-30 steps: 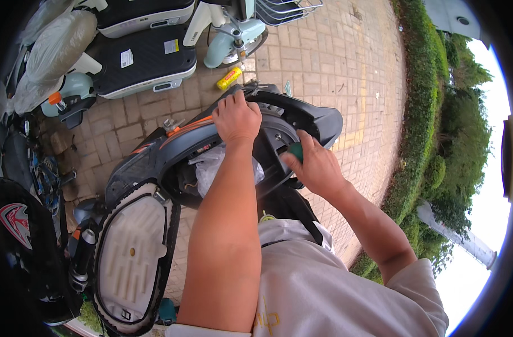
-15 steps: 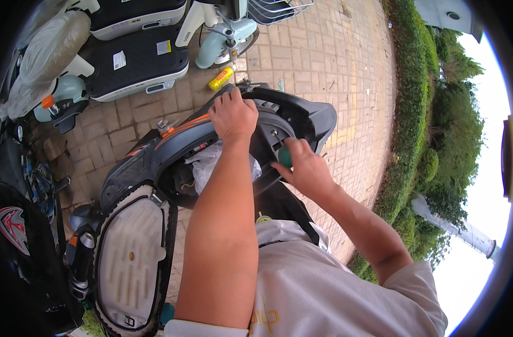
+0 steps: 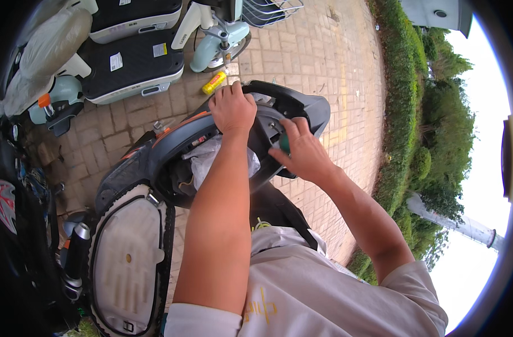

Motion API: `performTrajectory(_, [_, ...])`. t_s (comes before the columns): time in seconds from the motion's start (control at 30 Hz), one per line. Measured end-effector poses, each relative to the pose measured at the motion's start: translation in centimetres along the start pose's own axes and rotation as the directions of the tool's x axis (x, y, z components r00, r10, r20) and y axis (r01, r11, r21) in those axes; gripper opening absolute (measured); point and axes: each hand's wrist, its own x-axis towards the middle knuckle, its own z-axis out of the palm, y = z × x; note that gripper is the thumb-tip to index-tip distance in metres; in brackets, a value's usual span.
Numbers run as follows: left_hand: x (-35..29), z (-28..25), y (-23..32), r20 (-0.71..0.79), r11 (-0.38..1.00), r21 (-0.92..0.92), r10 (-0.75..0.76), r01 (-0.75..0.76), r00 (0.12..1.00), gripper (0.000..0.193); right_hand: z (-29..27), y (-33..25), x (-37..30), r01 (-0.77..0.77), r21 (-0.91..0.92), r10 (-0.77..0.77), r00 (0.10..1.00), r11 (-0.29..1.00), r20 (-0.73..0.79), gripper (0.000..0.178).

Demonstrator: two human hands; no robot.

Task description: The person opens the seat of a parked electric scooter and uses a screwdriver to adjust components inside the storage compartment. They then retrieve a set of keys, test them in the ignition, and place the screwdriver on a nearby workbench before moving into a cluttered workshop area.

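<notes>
In front of me is a dark grey scooter body (image 3: 172, 147) with orange trim. Its open storage well holds a crumpled clear plastic bag (image 3: 203, 163). My left hand (image 3: 232, 109) is closed over the upper edge of the tail section, fingers bent over the far side. Beside the inner face of the black tail piece (image 3: 315, 109), my right hand (image 3: 304, 150) has its fingers wrapped round the green handle of a screwdriver (image 3: 284, 144). The screwdriver's tip is hard to make out. To the left, the raised seat (image 3: 127, 253) shows its pale underside.
A yellow bottle (image 3: 214, 82) lies on the brick paving (image 3: 301, 62) past the tail. Pale green scooters (image 3: 133, 70) stand at the upper left, one with a wire basket (image 3: 270, 12). A black handlebar grip (image 3: 75, 258) is close by the seat. A hedge (image 3: 399, 112) runs along the right.
The view has shifted, so the scooter and paving sit slightly further left. My right fingers have turned a little round the green handle. My left hand keeps its place on the tail.
</notes>
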Motion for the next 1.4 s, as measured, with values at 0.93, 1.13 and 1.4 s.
performTrajectory(0.93, [-9.6,-0.7,7.5,0.902,-0.813,-0.085,0.183,0.575,0.391,0.03,-1.4,0.4,-0.5,0.049,-0.238,-0.018,0.991,0.97,0.131,0.032])
performTrajectory(1.13, [-9.1,0.5,7.7,0.931,-0.84,0.061,0.242,0.54,0.272,0.025,-2.0,0.8,0.2,-0.11,-0.202,0.159,0.955,0.973,0.249,0.03])
performTrajectory(1.4, [-8.0,-0.5,7.2,0.935,-0.803,0.082,0.266,0.59,0.233,0.025,-3.5,-0.6,1.8,-0.412,-0.137,0.433,0.829,0.901,0.354,0.05])
